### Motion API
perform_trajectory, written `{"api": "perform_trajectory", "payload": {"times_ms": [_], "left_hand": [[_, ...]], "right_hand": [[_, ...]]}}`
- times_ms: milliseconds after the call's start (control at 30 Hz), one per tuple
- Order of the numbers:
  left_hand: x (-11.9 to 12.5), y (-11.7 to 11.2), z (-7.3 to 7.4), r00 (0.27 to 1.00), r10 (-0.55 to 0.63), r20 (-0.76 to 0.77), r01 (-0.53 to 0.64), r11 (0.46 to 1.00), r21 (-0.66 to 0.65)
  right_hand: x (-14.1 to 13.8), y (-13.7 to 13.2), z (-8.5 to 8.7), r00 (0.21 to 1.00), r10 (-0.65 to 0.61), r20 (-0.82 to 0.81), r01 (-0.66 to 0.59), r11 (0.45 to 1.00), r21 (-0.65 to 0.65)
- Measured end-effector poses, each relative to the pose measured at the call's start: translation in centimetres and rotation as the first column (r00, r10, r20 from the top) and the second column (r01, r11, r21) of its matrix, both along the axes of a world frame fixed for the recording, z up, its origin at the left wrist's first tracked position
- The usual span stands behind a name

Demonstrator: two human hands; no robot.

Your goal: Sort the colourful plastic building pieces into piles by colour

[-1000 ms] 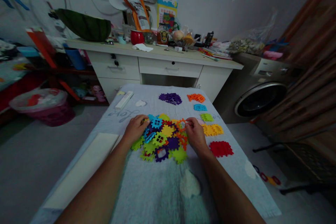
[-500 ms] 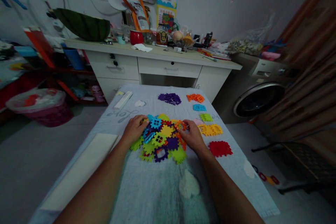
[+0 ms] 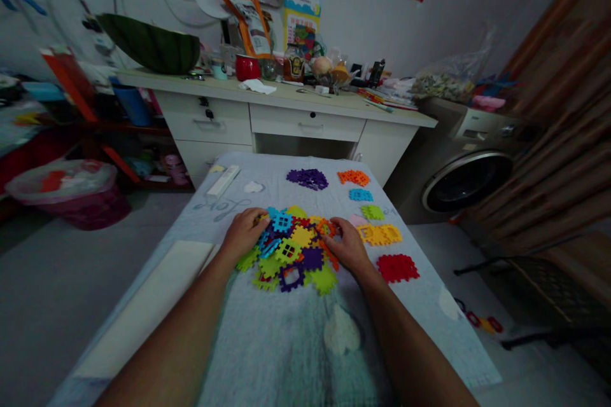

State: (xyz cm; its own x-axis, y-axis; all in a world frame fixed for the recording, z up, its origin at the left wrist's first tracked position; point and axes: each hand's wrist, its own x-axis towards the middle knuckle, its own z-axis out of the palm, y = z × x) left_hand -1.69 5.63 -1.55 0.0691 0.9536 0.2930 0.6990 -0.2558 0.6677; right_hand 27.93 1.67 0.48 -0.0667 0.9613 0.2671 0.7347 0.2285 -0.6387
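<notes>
A mixed pile of interlocking plastic tiles in several colours lies mid-table. At its left edge is my left hand, closed, with thumb and fingers curled together; what they hold is too small to make out. My right hand is on the right edge, thumb and fingers around an orange tile. Single-colour groups lie beyond and to the right: purple tiles, orange tiles, blue tiles, green tiles, yellow tiles and red tiles.
A pale cloth covers the table. On its left lie a white power strip and a long white board. Behind stands a cluttered white desk; a washing machine is at right, a pink bin at left.
The orange tile at my right hand has shifted slightly and sits lower against the pile. My left hand has hardly moved. The whole view has shifted a little.
</notes>
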Motion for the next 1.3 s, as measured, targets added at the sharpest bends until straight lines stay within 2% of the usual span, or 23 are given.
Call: {"api": "perform_trajectory", "payload": {"times_ms": [300, 600, 1300], "left_hand": [[-0.03, -0.19, 0.03, 1.000, -0.010, -0.004, 0.010, 1.000, 0.004], [0.04, -0.32, 0.25, 1.000, -0.010, -0.005, 0.010, 1.000, -0.004], [0.07, -0.20, 0.27, 1.000, -0.016, -0.011, 0.016, 1.000, -0.008]], "right_hand": [[-0.14, 0.33, -0.25, 0.999, -0.011, -0.044, 0.012, 1.000, 0.010], [-0.33, 0.27, 0.01, 0.999, -0.037, -0.038, 0.037, 0.999, -0.008], [-0.24, 0.45, -0.57, 0.998, -0.045, -0.037, 0.045, 0.999, 0.014]]}}
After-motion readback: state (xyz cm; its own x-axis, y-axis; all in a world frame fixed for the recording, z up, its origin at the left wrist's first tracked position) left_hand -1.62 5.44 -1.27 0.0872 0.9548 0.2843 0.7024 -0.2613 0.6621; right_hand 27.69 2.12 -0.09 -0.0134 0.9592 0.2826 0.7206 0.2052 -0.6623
